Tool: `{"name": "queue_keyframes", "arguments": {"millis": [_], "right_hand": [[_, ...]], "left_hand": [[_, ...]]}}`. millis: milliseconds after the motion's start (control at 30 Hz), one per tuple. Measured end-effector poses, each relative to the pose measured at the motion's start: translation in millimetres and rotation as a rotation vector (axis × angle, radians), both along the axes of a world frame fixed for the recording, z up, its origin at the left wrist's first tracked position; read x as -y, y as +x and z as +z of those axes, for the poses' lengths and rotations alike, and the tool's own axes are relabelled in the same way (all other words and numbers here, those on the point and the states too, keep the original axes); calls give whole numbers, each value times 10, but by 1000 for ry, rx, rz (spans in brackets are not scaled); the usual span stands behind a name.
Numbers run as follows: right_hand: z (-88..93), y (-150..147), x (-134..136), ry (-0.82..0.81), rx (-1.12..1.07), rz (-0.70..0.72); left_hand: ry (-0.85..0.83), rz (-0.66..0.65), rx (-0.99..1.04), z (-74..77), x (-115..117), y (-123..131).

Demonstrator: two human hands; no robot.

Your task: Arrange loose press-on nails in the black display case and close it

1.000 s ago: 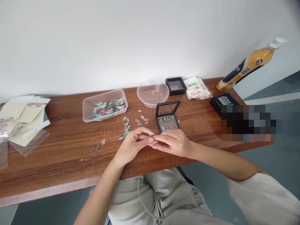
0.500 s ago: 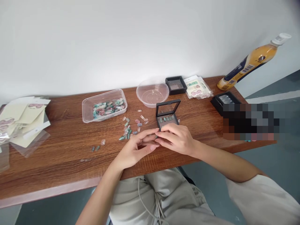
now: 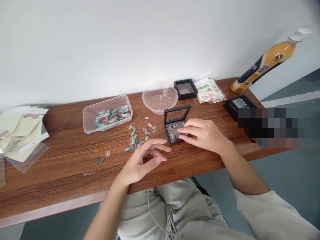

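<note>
A small black case (image 3: 177, 115) stands with its lid up on the wooden table, rows of greenish nail tips (image 3: 172, 136) inside. Over the right part of its tray is my right hand (image 3: 205, 134), thumb and fingertips close together at the nails; what they pinch, if anything, is too small to make out. My left hand (image 3: 146, 160) hovers to the left of the case, fingers apart and holding nothing. Loose nail tips (image 3: 135, 141) lie beyond it. A clear rectangular tub (image 3: 87, 120) holds a heap of green and pink nail tips.
Behind the case are a clear round bowl (image 3: 160, 98), a black frame box (image 3: 185, 89) and packaged cards (image 3: 209, 90). A yellow bottle (image 3: 267, 62) and another black box (image 3: 237, 104) stand at right. Cards in plastic sleeves (image 3: 24, 128) lie far left.
My hands have parted. The right one has moved right and up onto the case's tray, while the left stays in front with its fingers spread. More nail tips show in the case.
</note>
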State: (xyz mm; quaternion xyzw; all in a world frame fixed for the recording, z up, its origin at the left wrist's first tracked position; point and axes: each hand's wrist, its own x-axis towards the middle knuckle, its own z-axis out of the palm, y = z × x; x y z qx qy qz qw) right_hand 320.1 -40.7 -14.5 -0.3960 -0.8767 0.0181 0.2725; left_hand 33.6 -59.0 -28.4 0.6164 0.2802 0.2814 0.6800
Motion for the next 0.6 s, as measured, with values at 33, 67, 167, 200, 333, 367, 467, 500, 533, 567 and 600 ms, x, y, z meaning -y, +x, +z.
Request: {"name": "queue_keyframes", "arguments": {"millis": [33, 67, 167, 200, 333, 367, 467, 500, 533, 567, 600], "right_hand": [[14, 48, -18, -44, 18, -32], [25, 86, -32, -84, 34, -58], [39, 137, -57, -199, 96, -85], [39, 137, -60, -235, 126, -83], [35, 107, -62, -324, 223, -88], [35, 102, -62, -332, 232, -92], [36, 98, -64, -346, 244, -100], [35, 100, -65, -349, 248, -101], [34, 102, -67, -351, 251, -102], [32, 104, -69, -351, 254, -103], [30, 106, -71, -349, 258, -104]], "left_hand": [[8, 15, -4, -1, 0, 0], [12, 20, -11, -3, 1, -2], [15, -3, -51, 3, 3, -6], [18, -14, -67, 10, 3, -5], [35, -29, -99, 39, -3, 12], [37, -28, -101, 43, -4, 17], [42, -27, -107, 45, -6, 23], [43, -30, -110, 44, -7, 23], [43, -32, -112, 42, -7, 22], [43, -34, -113, 41, -7, 20], [42, -36, -115, 41, -8, 18]]}}
